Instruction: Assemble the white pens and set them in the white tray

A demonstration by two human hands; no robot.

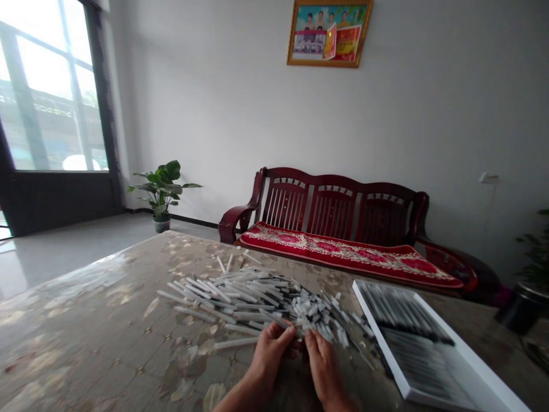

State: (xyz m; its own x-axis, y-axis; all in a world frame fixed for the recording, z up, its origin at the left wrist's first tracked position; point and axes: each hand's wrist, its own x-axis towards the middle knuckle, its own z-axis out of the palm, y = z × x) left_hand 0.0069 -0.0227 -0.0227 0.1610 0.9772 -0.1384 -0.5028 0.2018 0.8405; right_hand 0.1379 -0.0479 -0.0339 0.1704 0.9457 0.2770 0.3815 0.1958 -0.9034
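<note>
Near the front of the table, my left hand [274, 349] has its fingers closed round a thin grey stick-like piece [274, 318] that points up and left. Close beside it on the right, my right hand [318, 356] is closed, thumb and fingers pressed together; what lies between them is too small to make out. Just beyond both hands spreads a pile of whitish translucent tubes [240, 292]. Small clear pieces [306, 309] are heaped at the pile's right side, with thin dark sticks among them.
A white tray [380, 340] with rows of dark, thin items stands at the right on the patterned table [107, 337]. Behind the table is a dark red wooden bench [334, 209] with a red cover. A potted plant [160, 186] stands at the left, near a glazed door.
</note>
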